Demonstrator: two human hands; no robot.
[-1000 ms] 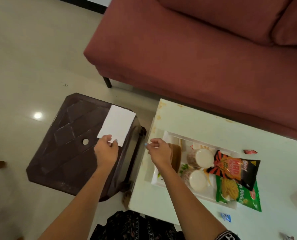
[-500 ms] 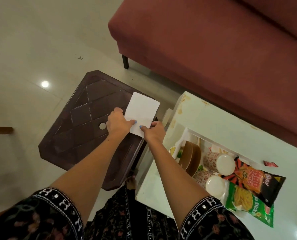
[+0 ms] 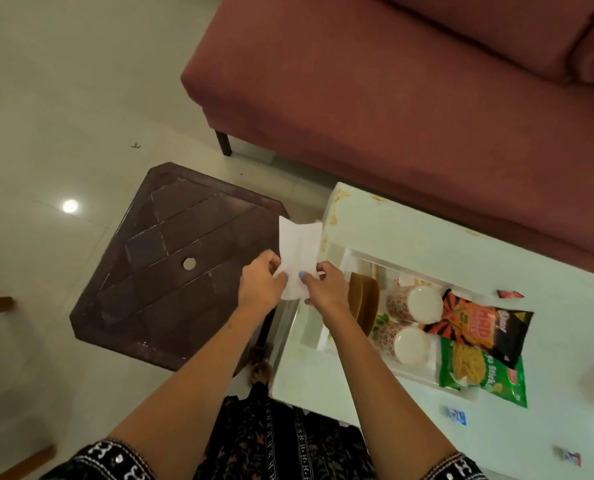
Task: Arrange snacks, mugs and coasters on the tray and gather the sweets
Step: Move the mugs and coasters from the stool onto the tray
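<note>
item: white napkin (image 3: pixel 297 259), pinched by left hand (image 3: pixel 261 285) and right hand (image 3: pixel 325 289) fingers off the desk (image 3: pixel 410 233) left edge. risk: thin sheet tears if pulled apart.

Pale glossy tiled floor (image 3: pixel 63 116); maroon sofa (image 3: pixel 392 98); dark brown stool (image 3: pixel 171 265); white table (image 3: pixel 410 230).

Bare desk (image 3: pixel 410 233) strip open behind the tray (image 3: pixel 354 258), mugs (image 3: pixel 414 304) and snack packets (image 3: pixel 481 329) crowding its middle, sofa (image 3: pixel 392 98) hemming the far edge
</note>
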